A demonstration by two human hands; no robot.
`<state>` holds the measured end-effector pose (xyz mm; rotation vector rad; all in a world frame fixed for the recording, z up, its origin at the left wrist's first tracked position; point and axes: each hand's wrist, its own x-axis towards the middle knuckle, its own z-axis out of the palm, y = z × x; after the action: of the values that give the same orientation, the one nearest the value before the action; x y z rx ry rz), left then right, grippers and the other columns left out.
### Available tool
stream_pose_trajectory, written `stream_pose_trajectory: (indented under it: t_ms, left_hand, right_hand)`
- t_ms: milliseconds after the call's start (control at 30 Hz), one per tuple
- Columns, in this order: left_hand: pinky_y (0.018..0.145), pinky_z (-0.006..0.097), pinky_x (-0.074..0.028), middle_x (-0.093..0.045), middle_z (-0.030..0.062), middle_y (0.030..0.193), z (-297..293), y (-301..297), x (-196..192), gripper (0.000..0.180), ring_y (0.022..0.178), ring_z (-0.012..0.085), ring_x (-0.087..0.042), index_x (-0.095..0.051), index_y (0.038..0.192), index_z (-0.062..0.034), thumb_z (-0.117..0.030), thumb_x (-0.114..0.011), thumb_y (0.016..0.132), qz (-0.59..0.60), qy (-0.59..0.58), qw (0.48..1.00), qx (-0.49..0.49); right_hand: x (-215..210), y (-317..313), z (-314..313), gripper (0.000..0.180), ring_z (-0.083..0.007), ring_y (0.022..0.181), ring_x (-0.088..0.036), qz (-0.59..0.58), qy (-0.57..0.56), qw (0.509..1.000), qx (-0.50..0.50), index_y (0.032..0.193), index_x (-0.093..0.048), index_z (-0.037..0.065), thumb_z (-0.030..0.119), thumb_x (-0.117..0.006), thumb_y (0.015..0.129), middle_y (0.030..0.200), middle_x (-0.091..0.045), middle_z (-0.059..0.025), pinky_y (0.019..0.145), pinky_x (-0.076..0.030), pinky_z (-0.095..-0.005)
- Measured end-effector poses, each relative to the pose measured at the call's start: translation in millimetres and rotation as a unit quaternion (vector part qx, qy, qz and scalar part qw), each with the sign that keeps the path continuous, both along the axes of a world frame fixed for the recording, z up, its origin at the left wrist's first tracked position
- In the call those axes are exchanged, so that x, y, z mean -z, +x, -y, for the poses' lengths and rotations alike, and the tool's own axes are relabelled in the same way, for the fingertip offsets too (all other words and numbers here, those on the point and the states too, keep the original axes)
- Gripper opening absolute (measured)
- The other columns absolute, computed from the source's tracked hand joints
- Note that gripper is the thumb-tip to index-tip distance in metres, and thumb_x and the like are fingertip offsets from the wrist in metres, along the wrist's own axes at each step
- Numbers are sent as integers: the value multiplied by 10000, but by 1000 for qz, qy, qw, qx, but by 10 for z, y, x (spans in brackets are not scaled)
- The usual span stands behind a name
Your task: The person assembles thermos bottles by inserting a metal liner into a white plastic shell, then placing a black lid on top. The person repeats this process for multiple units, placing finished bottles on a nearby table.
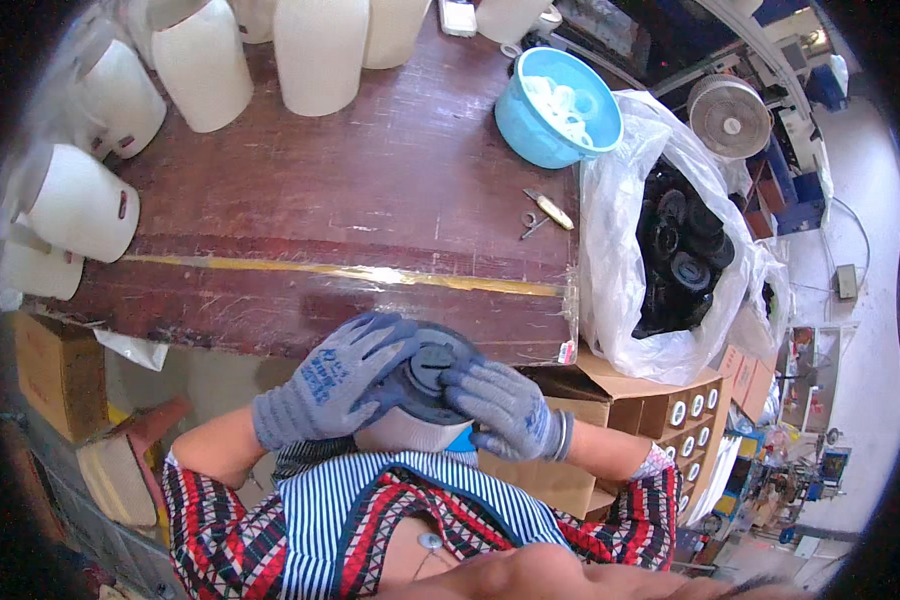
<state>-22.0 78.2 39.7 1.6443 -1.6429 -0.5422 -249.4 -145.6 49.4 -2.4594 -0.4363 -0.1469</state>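
A white, round-bodied container [410,436] sits in front of my body, just below the table's near edge. On its top is a dark grey round lid [432,366] with a raised disc in the middle. My left hand [342,372], in a grey-blue knitted glove, grips the lid's left rim with curved fingers. From the right, my right hand [508,408], gloved alike, closes round the opposite rim, its fingertips reaching the raised disc. The gloves hide parts of the lid's edge and the container's sides.
Several white containers [315,60] line the far and left sides of the brown table [350,180]. A blue basin [545,130] of translucent rings and a small knife [550,208] lie at right. Beyond the table's right edge are a plastic bag [610,290] of black parts and a divided carton [630,415].
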Motion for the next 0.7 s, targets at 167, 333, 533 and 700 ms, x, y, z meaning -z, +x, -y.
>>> stream_pose_trajectory:
  t_ms: [167, 333, 533, 700]
  left_hand:
    - [1202, 488, -344, -556, 204, 1469, 308, 283, 269, 477, 1381, 400, -501, -570, 1412, -20, -244, -503, 996, -170, 8, 980, 100]
    - [1191, 410, -370, -581, 165, 1461, 495, 318, 837, 462, 1353, 284, -545, -543, 1456, -31, -299, -408, 1103, -541, 50, 831, 116]
    - [1231, 419, -309, -524, 157, 1516, 508, -30, 809, 723, 1392, 263, -494, -459, 1519, 5, -561, -349, 1084, -623, 23, 781, 37]
    - [1208, 408, -347, -520, 148, 1522, 295, -132, 855, 757, 1370, 256, -512, -438, 1542, -33, -616, -293, 1081, -700, 39, 713, -1]
  right_hand:
    - [-184, 175, -373, 599, -414, 1266, -612, 4, -15, 1000, 26, 1362, -596, -32, 438, -548, 994, 1389, -616, -245, 1083, -461, -530]
    - [-432, 664, 56, 576, -396, 1287, -593, -80, 69, 994, -17, 1391, -586, 29, 318, -688, 902, 1383, -609, -233, 1109, -450, -496]
    - [693, 807, 1724, 748, -462, 1451, -373, -42, -278, 921, 270, 1507, -418, -13, 483, -590, 974, 1571, -396, -279, 1189, -301, -531]
    - [854, -66, 614, 992, -456, 1467, -356, -103, -267, 930, 231, 1581, -347, 42, 608, -684, 840, 1604, -367, -252, 1197, -274, -583]
